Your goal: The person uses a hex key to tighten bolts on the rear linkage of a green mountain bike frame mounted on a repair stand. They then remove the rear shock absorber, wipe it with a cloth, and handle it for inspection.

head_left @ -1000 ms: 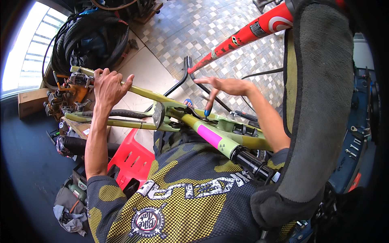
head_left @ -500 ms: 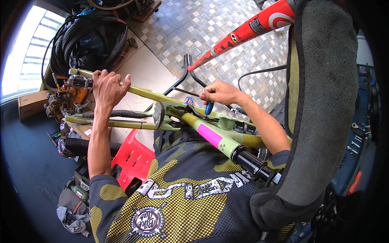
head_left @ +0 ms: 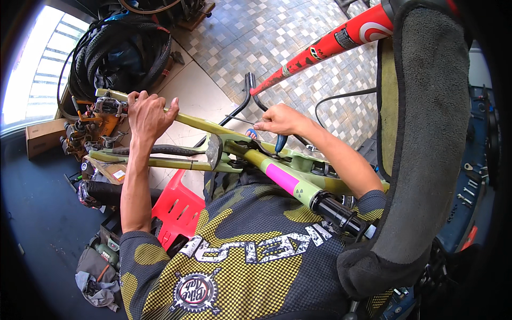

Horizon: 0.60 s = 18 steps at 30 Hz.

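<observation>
In the head view, a green bicycle frame (head_left: pixel 256 158) is positioned crosswise before a patterned shirt (head_left: pixel 242 256). It is gripped near its left end by the left hand (head_left: pixel 152 116), fingers wrapped around. A blue-handled tool (head_left: pixel 281 143) is held in the right hand's (head_left: pixel 282 120) curled fingers, its lower end at the frame's middle.

Between the hands (head_left: pixel 152 116) room opens above the green frame (head_left: pixel 252 158); dark padding (head_left: pixel 424 144) blocks the right.
</observation>
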Available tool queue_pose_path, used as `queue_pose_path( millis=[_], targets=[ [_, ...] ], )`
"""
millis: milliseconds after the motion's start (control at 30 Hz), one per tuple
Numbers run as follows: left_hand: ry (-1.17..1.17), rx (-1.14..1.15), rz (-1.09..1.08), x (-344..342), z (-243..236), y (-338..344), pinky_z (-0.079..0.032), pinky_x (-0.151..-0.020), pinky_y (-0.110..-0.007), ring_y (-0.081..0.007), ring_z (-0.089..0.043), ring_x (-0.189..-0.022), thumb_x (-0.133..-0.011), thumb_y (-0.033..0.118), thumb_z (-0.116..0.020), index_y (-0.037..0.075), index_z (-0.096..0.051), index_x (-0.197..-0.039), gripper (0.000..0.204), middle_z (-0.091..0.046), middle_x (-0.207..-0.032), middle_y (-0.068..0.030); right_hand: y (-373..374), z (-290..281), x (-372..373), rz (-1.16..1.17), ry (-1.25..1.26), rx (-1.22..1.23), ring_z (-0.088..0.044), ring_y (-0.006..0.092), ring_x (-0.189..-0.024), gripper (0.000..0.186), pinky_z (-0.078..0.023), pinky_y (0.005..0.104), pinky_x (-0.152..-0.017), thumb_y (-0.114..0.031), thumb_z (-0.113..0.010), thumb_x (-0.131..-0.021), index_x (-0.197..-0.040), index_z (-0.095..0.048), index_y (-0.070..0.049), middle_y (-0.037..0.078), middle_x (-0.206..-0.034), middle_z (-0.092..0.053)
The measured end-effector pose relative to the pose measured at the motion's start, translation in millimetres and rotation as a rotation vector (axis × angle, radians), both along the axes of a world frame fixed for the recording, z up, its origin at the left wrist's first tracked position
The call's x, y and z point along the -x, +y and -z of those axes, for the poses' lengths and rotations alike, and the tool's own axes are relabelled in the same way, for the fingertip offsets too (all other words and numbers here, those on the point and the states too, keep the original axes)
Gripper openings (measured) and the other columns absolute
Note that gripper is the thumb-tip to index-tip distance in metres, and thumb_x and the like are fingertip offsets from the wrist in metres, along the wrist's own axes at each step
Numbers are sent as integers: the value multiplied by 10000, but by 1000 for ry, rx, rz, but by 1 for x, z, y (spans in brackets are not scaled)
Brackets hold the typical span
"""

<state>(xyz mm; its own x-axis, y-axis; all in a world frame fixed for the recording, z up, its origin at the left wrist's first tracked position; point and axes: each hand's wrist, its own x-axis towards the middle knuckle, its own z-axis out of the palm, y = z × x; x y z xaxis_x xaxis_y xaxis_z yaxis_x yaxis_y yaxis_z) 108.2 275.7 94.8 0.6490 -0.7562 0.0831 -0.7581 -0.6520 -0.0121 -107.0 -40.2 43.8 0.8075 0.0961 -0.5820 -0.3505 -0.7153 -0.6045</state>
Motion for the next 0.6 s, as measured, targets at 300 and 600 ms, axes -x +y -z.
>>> queue_pose_path(
  millis=[300,600],
  targets=[
    [252,15,91,20,-5,-37,-389,-1070,-495,-300,-613,-1192,-985,371,-687,60,-703,-1201,380,-707,-1151,-159,-12,13,43,371,-44,-504,-658,154,-837,328,-523,346,-747,-370,-784,-954,-1066,-726,-67,47,-904,-707],
    [1363,-476,430,36,86,-165,-563,-903,-478,-402,-689,-1119,-1090,629,-390,8,-736,-1218,723,-747,-1158,-211,8,-57,37,164,104,240,-714,421,-862,577,-539,501,-796,-592,-699,-922,-1050,-677,-29,238,-849,-722]
  ],
)
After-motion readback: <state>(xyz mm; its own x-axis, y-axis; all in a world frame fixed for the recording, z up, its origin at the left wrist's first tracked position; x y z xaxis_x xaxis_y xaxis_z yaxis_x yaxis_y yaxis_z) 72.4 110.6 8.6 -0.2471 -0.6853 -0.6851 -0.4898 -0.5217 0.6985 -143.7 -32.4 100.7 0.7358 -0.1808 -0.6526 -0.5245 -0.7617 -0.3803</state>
